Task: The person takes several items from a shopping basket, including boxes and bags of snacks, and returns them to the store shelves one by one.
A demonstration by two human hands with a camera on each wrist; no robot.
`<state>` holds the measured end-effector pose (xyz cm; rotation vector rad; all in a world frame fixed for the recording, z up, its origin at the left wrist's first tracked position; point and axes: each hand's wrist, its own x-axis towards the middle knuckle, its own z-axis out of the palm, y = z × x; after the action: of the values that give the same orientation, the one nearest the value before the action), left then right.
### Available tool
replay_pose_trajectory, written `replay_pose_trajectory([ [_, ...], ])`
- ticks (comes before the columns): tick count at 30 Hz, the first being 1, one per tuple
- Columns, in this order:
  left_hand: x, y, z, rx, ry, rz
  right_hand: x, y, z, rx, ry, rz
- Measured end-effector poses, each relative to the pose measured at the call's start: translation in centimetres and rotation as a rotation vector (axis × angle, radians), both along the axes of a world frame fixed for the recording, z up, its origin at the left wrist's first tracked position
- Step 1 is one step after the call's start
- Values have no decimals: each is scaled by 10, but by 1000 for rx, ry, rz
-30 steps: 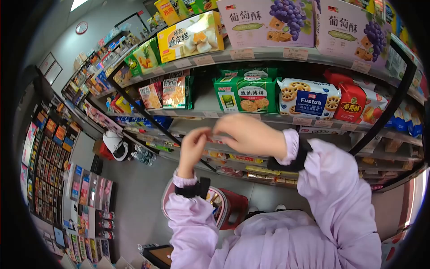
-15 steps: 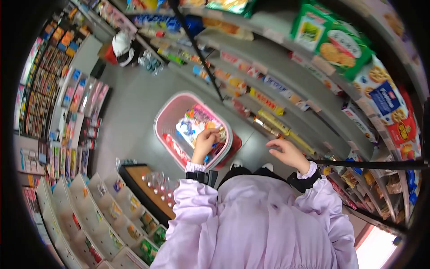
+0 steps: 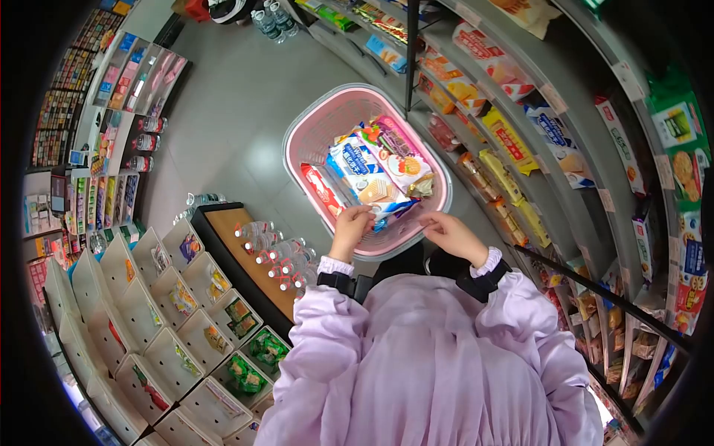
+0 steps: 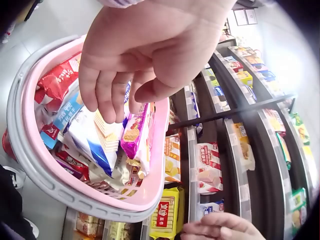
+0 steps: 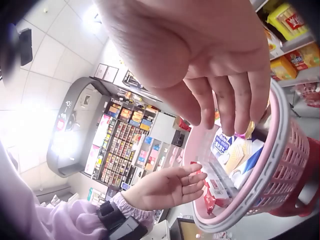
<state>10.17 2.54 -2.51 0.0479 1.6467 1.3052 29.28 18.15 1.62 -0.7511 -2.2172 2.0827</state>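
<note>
Both hands hover at the near rim of a pink basket point(image 3: 296, 123) that holds several snack packs. The left hand point(image 3: 352, 232) is over the rim's near left part, its fingers loosely bent with nothing in them. Just right of it, the right hand point(image 3: 455, 236) is near the rim, fingers relaxed and holding nothing. Inside the basket lie a blue-and-white wafer pack point(image 3: 364, 175), a purple-and-white biscuit pack point(image 3: 401, 160) and a red pack point(image 3: 321, 189). In the left wrist view, the left hand point(image 4: 145, 55) has its palm showing above these packs.
Shelves of packaged snacks point(image 3: 513, 141) run along the right. At lower left stand white bins point(image 3: 178, 297) with small wrapped goods, beside a brown-topped stand point(image 3: 230, 223) and bottles point(image 3: 279, 253). Grey floor point(image 3: 216, 119) lies left of the basket.
The hands were together before the upper shelf, then parted and came down to the basket. The head view has turned down from the shelves, bringing the basket to the middle.
</note>
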Motion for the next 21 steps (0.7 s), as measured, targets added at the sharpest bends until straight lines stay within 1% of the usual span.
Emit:
replay_pose_trajectory([
  [1,-3,7,-3,20,-13,5,-10,-2,-8,-2,17,-21],
  [2,-6,16,-7,22,-29,-2,-19,-5,-27,-96,0,-74],
  [5,-12,50,-37,95,-131,126,-51,-3,-37,-332,-170,-301],
  [6,-16,60,-51,138,-237,158,-58,4,-45,-400,-205,-298],
  [7,-17,66,-62,148,-295,187,-63,9,-52,-495,-220,-353],
  [9,-18,83,-69,166,-404,237,-74,14,-58,-689,-236,-464],
  [10,-16,91,-72,132,-402,284,-78,13,-61,-690,-201,-490],
  [13,-17,99,-81,-17,-334,208,-83,11,-62,-551,-220,-524],
  [14,-19,99,-92,11,-366,206,-82,10,-60,-567,-216,-542],
  [17,-23,101,-69,125,-387,166,-73,12,-58,-582,-172,-550],
  [18,-26,98,-64,107,-382,154,-67,15,-53,-591,-180,-513],
  [19,-33,92,-70,131,-406,100,-63,13,-48,-610,-167,-496],
  [21,-34,82,-52,110,-434,145,-52,12,-44,-636,-134,-482],
])
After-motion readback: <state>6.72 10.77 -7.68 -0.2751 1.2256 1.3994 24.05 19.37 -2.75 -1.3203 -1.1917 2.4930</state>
